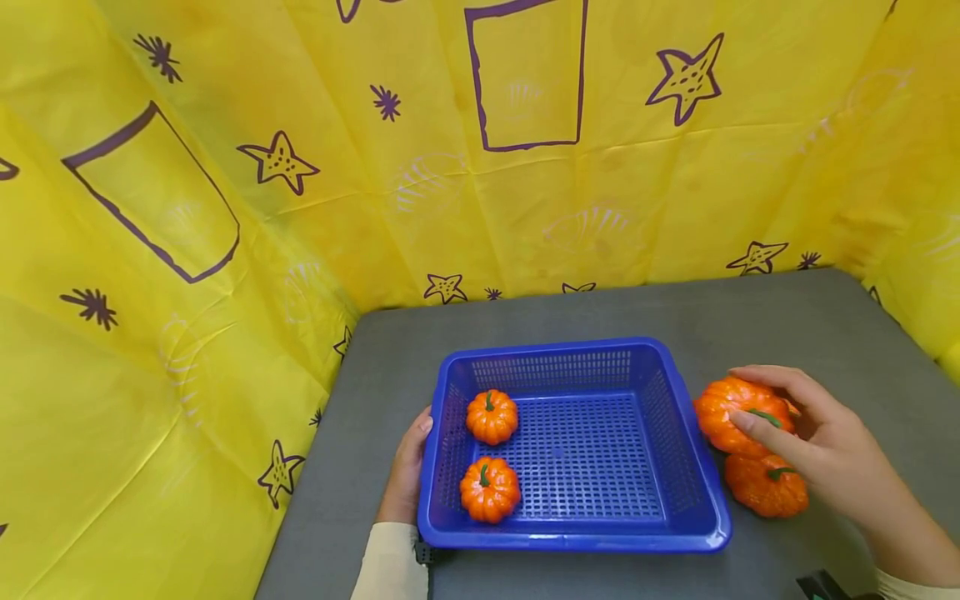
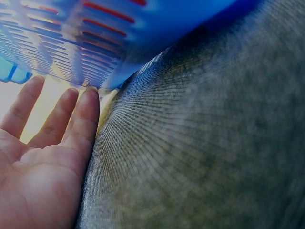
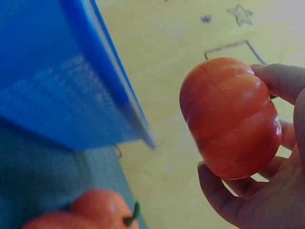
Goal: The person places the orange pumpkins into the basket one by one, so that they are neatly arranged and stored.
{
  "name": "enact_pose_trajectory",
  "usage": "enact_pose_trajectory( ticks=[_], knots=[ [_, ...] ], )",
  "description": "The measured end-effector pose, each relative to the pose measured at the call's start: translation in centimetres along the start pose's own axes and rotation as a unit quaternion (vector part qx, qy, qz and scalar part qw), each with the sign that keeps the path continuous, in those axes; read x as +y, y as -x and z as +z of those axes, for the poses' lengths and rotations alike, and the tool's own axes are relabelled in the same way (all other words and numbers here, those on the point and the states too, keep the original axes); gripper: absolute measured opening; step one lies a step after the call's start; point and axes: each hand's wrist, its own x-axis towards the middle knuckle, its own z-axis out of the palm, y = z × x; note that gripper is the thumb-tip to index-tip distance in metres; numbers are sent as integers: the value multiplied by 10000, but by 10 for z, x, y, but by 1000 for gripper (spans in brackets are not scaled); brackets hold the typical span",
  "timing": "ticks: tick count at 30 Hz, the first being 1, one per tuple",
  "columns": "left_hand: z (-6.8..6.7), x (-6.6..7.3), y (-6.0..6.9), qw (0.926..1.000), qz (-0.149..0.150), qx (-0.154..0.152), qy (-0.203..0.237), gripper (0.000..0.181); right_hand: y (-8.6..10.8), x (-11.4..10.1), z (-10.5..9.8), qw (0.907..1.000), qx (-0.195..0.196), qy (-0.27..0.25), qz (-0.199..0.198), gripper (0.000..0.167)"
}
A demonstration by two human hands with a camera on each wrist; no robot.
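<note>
A blue plastic basket [image 1: 555, 537] with slotted walls stands on the grey table. Inside it, along the left, sit two small orange pumpkins, one farther back [image 1: 492, 417] and one nearer [image 1: 490, 490]. My left hand [image 1: 408, 467] is at the basket's left side; in the left wrist view its straight fingers [image 2: 55, 119] touch the slotted wall. Beyond the right rim, my right hand [image 1: 813, 437] grips an orange pumpkin [image 3: 231, 119] between thumb and fingers, raised off the table. Below it, another pumpkin [image 1: 767, 487] lies on the table, partly hidden in the head view.
The grey table [image 1: 405, 342] meets yellow patterned cloth [image 1: 525, 208] at the back and sides. At the lower left of the right wrist view, orange pumpkins [image 3: 102, 207] are partly cut off by the frame. A dark object [image 1: 821, 586] shows at the bottom right edge.
</note>
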Motion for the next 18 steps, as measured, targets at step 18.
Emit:
enact_pose_trajectory(
  ticks=[18],
  knots=[
    [2, 5, 2, 9998, -73, -171, -25, 60, -50, -33, 60, 9951, -757, 20, -642, 43]
  ],
)
